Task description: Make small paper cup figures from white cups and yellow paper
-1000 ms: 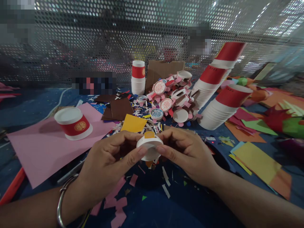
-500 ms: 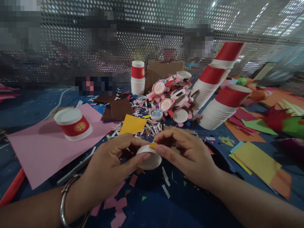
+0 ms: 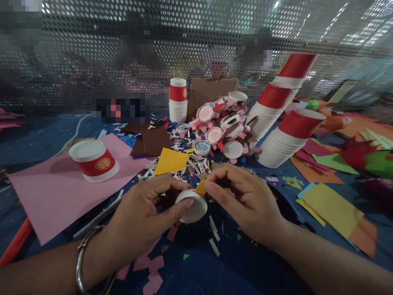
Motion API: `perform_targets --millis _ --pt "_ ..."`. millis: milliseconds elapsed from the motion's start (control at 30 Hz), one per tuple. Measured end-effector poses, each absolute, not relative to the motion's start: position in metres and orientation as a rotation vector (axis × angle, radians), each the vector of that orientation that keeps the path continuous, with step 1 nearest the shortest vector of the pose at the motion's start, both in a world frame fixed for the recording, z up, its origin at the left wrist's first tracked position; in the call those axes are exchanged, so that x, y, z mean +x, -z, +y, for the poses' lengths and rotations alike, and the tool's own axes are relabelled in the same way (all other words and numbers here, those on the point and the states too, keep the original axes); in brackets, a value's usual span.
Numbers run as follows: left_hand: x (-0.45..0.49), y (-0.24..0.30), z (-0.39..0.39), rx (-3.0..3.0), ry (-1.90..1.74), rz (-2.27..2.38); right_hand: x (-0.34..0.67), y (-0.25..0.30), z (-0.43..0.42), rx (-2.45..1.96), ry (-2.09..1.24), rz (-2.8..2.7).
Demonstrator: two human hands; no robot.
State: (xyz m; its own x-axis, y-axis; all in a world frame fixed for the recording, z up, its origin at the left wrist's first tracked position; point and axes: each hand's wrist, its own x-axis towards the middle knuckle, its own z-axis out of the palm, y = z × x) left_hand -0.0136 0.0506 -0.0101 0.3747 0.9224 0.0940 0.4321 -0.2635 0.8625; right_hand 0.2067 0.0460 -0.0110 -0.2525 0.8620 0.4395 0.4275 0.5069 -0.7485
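Observation:
A small white paper cup piece (image 3: 193,208), round and shallow like a cut-off cup bottom, is gripped at its left side by my left hand (image 3: 153,200), thumb inside the rim. A yellow-orange paper piece (image 3: 201,187) stands at the cup piece's upper right edge. My right hand (image 3: 242,196) pinches that paper between thumb and forefinger. Beyond my hands lies a flat yellow paper sheet (image 3: 172,161). Past it is a heap of similar cup pieces (image 3: 214,135) with pink paper tabs.
Stacked red and white paper cups (image 3: 282,137) lean at the right; another cup stack (image 3: 178,100) stands at the back. One paper cup (image 3: 93,159) sits upside down on pink paper (image 3: 61,205). Coloured sheets (image 3: 331,211) lie at right, scraps (image 3: 153,270) in front.
My right hand has drawn slightly back to the right, and the yellow-orange paper now sticks up from the rim. The cup piece has tilted and moved a little left and down.

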Motion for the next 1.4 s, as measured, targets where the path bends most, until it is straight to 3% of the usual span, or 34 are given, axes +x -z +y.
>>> perform_targets --millis 600,833,1233,1400 --pt "-0.0113 0.0062 0.0504 1.660 -0.790 1.162 0.2058 0.0125 0.0470 -1.067 -0.798 -1.899" --pt "-0.0122 0.0122 0.0496 1.562 -0.635 1.061 0.2077 0.0124 0.0460 -1.080 -0.737 -1.897" --pt "-0.0129 0.0103 0.0525 1.672 -0.889 1.169 0.2072 0.0119 0.0468 -1.095 -0.840 -1.876" --pt "-0.0100 0.0046 0.0488 1.627 -0.919 1.096 0.2063 0.0139 0.0452 -1.078 -0.732 -1.917"
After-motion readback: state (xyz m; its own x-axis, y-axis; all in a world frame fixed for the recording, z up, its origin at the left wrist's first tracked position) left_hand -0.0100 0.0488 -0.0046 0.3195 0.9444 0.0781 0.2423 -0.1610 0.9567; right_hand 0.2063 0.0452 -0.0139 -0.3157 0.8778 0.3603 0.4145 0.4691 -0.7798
